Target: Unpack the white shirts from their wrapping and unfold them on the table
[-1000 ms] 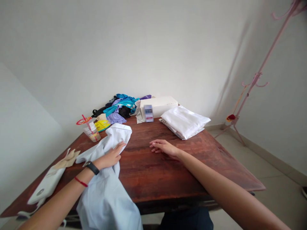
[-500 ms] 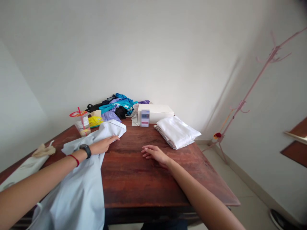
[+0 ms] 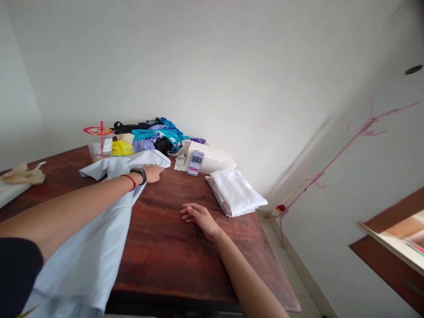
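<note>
Pale blue shirt (image 3: 99, 247) lies along the left of the wooden worktop (image 3: 172, 260), its near end hanging over the edge. The left hand (image 3: 153, 172) rests flat, palm down, on its far end. The right hand (image 3: 198, 216) lies flat on bare wood, fingers loosely spread. A folded white cloth (image 3: 236, 194) and a box (image 3: 215, 158) sit far right.

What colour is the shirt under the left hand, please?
Pale blue shirt, clearest in the head view.
</note>
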### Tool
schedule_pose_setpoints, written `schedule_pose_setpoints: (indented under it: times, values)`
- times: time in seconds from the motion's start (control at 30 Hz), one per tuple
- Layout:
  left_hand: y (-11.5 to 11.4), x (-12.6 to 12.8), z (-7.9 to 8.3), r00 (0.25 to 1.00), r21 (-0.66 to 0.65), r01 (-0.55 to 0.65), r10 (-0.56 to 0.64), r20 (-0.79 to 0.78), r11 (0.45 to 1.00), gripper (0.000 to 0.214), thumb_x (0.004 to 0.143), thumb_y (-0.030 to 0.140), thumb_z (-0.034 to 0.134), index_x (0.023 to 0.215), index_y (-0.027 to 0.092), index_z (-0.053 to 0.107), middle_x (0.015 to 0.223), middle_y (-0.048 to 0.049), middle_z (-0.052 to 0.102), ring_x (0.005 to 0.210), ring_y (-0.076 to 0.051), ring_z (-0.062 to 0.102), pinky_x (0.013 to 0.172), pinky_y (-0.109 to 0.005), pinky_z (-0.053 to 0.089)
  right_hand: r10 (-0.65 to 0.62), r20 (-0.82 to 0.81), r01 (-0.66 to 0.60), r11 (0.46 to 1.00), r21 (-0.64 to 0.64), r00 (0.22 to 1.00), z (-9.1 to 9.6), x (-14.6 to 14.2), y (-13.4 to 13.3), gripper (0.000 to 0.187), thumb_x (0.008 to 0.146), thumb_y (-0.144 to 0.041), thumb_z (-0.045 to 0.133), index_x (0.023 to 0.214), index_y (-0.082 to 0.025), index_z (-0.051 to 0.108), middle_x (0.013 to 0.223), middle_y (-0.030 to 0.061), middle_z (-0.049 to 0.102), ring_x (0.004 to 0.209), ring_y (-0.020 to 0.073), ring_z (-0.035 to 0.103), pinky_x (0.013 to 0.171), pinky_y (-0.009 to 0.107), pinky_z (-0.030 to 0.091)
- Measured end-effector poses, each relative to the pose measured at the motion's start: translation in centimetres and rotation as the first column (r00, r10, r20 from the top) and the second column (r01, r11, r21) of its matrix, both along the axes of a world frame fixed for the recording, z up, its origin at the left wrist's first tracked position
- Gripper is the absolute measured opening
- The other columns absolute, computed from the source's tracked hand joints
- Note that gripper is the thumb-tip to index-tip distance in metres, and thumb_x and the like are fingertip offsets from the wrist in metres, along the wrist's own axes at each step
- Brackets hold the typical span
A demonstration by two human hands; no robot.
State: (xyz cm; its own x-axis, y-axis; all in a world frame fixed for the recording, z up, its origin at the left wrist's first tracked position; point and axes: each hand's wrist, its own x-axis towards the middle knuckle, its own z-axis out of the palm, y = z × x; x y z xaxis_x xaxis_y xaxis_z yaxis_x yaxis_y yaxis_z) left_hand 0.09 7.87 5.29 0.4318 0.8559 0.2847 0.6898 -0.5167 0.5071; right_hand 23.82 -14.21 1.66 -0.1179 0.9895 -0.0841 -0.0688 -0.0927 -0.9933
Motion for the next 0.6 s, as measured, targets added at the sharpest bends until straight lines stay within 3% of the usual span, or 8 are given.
schedule_pose_setpoints:
  times: [0.1,0.17,0.23,0.33,0.4,0.47,0.6]
  values:
    - [-1.5,4.0,0.6,0.997,-0.095,0.074,-0.074,-0.002,0.993,0.032,0.089,0.010,0.056,0.121,0.003,0.059,0.128,-0.0142,0.067,0.114,-0.020,0.059,0.110,-0.038,0.034,-0.003,0.016,0.003,1.000,0.001,1.000,-0.1,0.0,0.0,0.050,0.078,-0.055,0.078,0.110,-0.017,0.072,0.101,0.0075,0.076,0.081,0.0131,0.069,0.075,0.025,0.051]
    - [-3.2,7.1,1.2,0.987,-0.154,0.159,-0.157,0.030,0.975,0.035,0.100,0.028,0.049,0.126,0.007,0.057,0.132,-0.0156,0.065,0.117,-0.024,0.059,0.108,-0.037,0.037,-0.006,0.019,0.006,1.000,0.002,1.000,0.0,0.0,-0.1,0.048,0.079,-0.054,0.077,0.110,-0.018,0.072,0.101,0.0073,0.076,0.081,0.0131,0.069,0.075,0.025,0.051]
    - [-5.7,10.2,1.9,0.966,-0.214,0.256,-0.243,0.088,0.943,0.044,0.104,0.044,0.039,0.129,0.012,0.056,0.132,-0.0142,0.065,0.115,-0.025,0.062,0.101,-0.034,0.043,-0.006,0.008,0.006,1.000,0.000,1.000,0.1,0.0,-0.2,0.047,0.080,-0.053,0.076,0.110,-0.017,0.072,0.101,0.0074,0.076,0.082,0.0133,0.070,0.076,0.025,0.052]
    - [-9.8,13.6,2.2,0.911,-0.264,0.402,-0.354,0.212,0.877,0.053,0.108,0.051,0.017,0.140,0.021,0.046,0.135,-0.0104,0.064,0.109,-0.020,0.067,0.091,-0.030,0.050,-0.042,-0.055,0.042,0.999,-0.014,0.998,0.1,0.0,0.0,0.045,0.081,-0.051,0.075,0.109,-0.017,0.070,0.102,0.0082,0.075,0.080,0.0147,0.070,0.073,0.026,0.053]
    - [-12.2,14.4,1.5,0.827,-0.271,0.541,-0.443,0.347,0.796,0.056,0.107,0.053,0.016,0.147,0.021,0.039,0.136,-0.0119,0.063,0.108,-0.021,0.068,0.089,-0.031,0.051,-0.161,-0.128,0.157,0.987,-0.035,0.979,0.1,0.3,0.3,0.045,0.084,-0.055,0.070,0.109,-0.018,0.068,0.102,0.0080,0.074,0.078,0.0167,0.070,0.070,0.028,0.054]
    - [-13.8,14.2,0.2,0.744,-0.188,0.626,-0.509,0.432,0.756,0.053,0.107,0.052,0.024,0.147,0.022,0.041,0.136,-0.0123,0.063,0.115,-0.023,0.065,0.096,-0.033,0.049,-0.298,-0.206,0.293,0.954,-0.055,0.932,0.0,0.8,0.7,0.045,0.088,-0.060,0.060,0.111,-0.022,0.065,0.103,0.0066,0.073,0.081,0.0191,0.070,0.071,0.031,0.056]
    - [-14.7,12.7,-3.1,0.725,0.077,0.602,-0.584,0.364,0.795,0.041,0.105,0.042,0.040,0.138,0.021,0.053,0.139,-0.0118,0.059,0.128,-0.026,0.055,0.111,-0.038,0.039,-0.452,-0.247,0.442,0.892,-0.097,0.857,0.2,2.6,1.2,0.044,0.090,-0.064,0.052,0.109,-0.025,0.060,0.097,0.0051,0.071,0.083,0.0196,0.069,0.075,0.032,0.057]
